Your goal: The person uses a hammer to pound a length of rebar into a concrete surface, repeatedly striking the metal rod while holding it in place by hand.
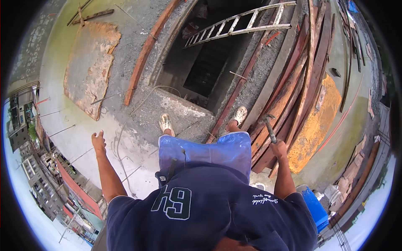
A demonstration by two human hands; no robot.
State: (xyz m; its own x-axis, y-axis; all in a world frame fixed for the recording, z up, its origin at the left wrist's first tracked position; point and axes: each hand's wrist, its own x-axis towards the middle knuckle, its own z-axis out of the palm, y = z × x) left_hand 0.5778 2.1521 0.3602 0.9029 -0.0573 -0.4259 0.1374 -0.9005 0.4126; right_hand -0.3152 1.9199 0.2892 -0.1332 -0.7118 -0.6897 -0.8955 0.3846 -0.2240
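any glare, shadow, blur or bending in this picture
Head view: soft, even daylight without hard cast shadows; head view: the dark rectangular floor opening loses much detail inside, while the glossy blue shorts show pale sheen; head view: the metal-headed hammer in the right hand looks fairly sharp; head view: the grey multi-storey buildings lean and curve toward the left rim.

Grey hammer (271, 131), navy shirt (205, 205), blue shorts (205, 152), whitish ladder (234, 24), reddish-brown planks (289, 85), yellow-orange board (324, 115)
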